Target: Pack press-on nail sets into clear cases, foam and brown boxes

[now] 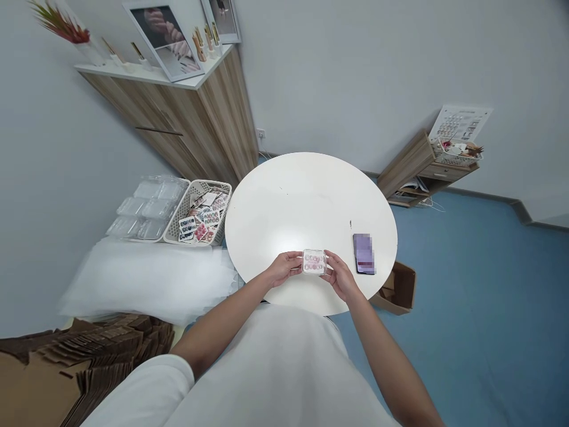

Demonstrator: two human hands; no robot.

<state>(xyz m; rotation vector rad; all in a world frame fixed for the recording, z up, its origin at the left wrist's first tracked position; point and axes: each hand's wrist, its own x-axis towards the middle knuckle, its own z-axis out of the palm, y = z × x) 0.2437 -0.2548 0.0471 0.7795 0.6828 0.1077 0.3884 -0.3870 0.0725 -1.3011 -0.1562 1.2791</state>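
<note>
Between both hands is a small clear plastic box (314, 262) with rows of pink oval pieces inside that look like press-on nails. My left hand (284, 268) grips its left edge, fingers closed on it. On the right edge, my right hand (341, 276) holds it the same way. The box is above the near part of a round white table (306, 190). A phone (364, 254) with a purple screen lies on the table, right of my right hand.
Left of the table stand a white basket (226, 204) of nail cards and stacked clear boxes (151, 204). Nearer are white sheeting (146, 276) and folded cardboard (111, 356). An open carton (404, 287) sits right, below the table. Behind are a wooden cabinet (213, 118) and a small shelf unit (411, 160).
</note>
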